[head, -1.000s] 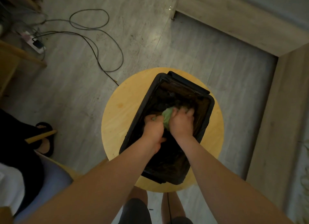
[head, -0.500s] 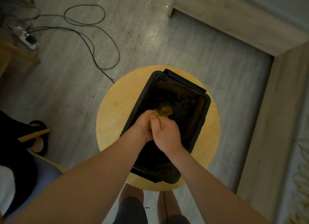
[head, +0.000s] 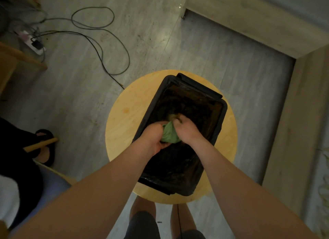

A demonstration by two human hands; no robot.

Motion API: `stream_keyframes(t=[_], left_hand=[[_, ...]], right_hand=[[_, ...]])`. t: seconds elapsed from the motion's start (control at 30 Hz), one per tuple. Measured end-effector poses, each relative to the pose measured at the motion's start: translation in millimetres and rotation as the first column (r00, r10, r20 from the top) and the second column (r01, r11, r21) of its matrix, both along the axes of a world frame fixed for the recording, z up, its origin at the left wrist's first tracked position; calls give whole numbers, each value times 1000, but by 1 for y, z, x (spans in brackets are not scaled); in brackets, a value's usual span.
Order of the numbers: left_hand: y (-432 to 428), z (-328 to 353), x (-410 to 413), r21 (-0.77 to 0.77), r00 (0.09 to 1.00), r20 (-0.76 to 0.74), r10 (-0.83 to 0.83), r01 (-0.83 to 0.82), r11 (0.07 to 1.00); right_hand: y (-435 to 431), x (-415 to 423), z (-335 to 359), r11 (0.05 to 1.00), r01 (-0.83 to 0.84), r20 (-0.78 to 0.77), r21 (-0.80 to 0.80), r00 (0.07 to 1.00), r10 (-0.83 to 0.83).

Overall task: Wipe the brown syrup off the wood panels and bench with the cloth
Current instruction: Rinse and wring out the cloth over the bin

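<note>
— Grey plank floor (head: 160, 42), round yellow wooden stool (head: 124, 124); what's on it?
— Black plastic-lined rectangular tub (head: 224, 110). Over it, left hand (head: 154, 135) and right hand (head: 188, 130) both grip the bunched green cloth (head: 169, 135) between them.

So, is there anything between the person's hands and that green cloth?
Nothing visible. The left hand and the right hand both grip the green cloth directly. It is bunched between them, over the black bin on the round wooden stool.
</note>
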State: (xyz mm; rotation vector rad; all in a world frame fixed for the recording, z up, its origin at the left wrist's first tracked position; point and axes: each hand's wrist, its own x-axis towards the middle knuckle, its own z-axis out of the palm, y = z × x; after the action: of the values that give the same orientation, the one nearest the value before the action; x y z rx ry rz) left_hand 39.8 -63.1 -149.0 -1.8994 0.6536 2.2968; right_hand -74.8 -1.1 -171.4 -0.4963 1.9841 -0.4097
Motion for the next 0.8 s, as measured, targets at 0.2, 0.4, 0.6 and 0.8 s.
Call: stream_keyframes(t=[0.2,0.4,0.6,0.8], left_hand=[[9,-14,-3,-91,997,35,65,-62,994],[9,-1,-15,117,987,5,160,-160,980],[-4,4,-13,190,953,-186,239,-203,960],[-11,12,-16,98,980,-133,149,-137,986]], right_hand=[[6,-1,3,993,119,-357,21,928,-104],[4,24,16,1000,8,-93,16,996,-6],[22,51,38,923,-156,-342,-351,939,29],[10,30,19,890,-354,-583,-286,802,132]])
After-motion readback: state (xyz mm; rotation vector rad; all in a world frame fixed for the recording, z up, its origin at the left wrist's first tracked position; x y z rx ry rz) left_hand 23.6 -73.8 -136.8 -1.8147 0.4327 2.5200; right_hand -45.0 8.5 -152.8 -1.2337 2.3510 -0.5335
